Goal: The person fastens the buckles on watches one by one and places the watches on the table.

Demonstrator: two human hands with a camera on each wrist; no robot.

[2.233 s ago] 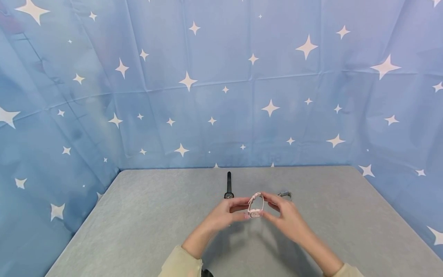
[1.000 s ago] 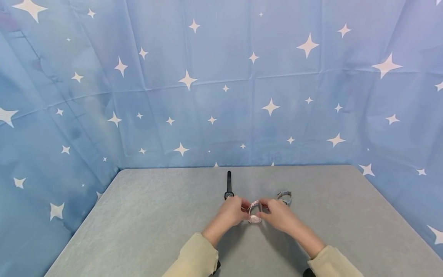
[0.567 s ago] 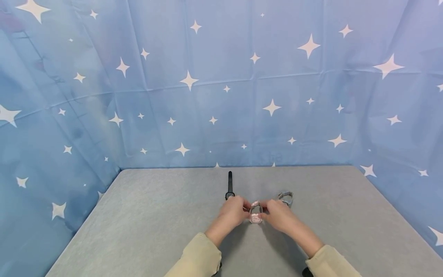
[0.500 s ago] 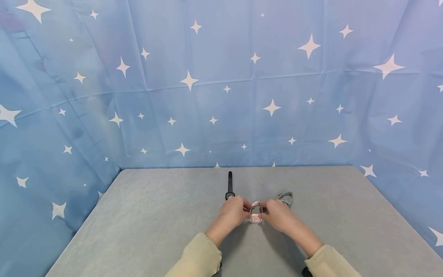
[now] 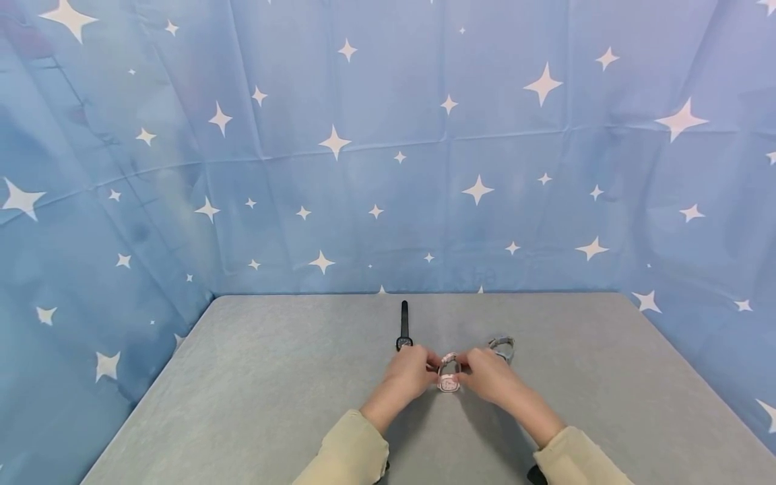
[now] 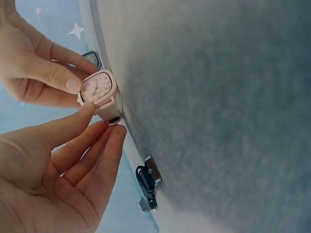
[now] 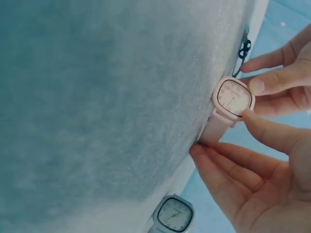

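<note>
A pink wristwatch [image 5: 448,384] with a squarish dial stands on the table as a closed loop, its face tilted up toward me. From one side my left hand [image 5: 409,368] pinches it, the thumb at the case and the fingertips by the strap. My right hand [image 5: 486,374] grips it from the other side in the same way. Both wrist views show the pale pink dial [image 6: 98,87] between the two thumbs. Parts of the strap are hidden behind fingers.
Just beyond my left hand lies a black watch [image 5: 404,323], its strap stretched out toward the back. A grey-blue watch [image 5: 502,347] stands looped behind my right hand. The grey table [image 5: 254,391] ends at a blue star-patterned curtain [image 5: 388,168].
Both hands have lowered the pink watch from the air onto the table, toward me. Over the last half second hands and watch have hardly moved.
</note>
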